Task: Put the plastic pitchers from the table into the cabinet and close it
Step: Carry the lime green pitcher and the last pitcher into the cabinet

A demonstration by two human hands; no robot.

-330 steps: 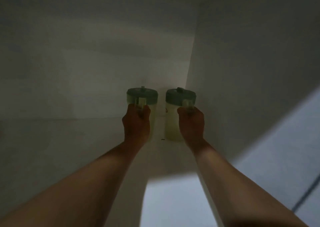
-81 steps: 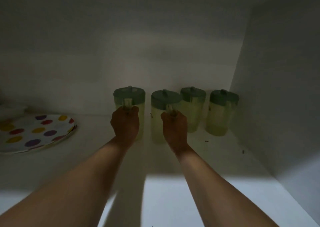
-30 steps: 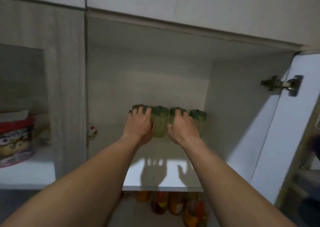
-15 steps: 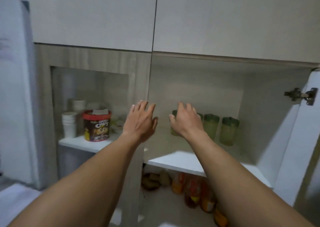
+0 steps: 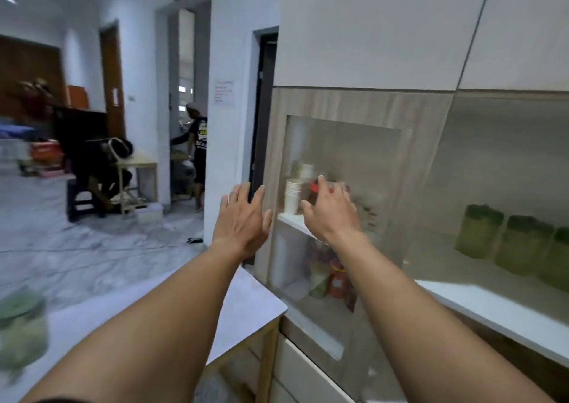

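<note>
Several pale green plastic pitchers with dark green lids stand in a row on the open cabinet's white shelf at the far right. One more pitcher, blurred, stands on the white table at the lower left edge. My left hand and my right hand are both raised in front of me, fingers spread, holding nothing. They hover before the glass-fronted cabinet section, well left of the shelved pitchers.
A glass-fronted cabinet section holds stacked paper cups and a red-lidded tub. Closed upper cabinet doors run above. A doorway, a marble floor, a wooden stool table and two people lie to the left.
My hands let go of the pitchers on the shelf and drew back out of the cabinet. My view has swung left, bringing the table and the room into sight.
</note>
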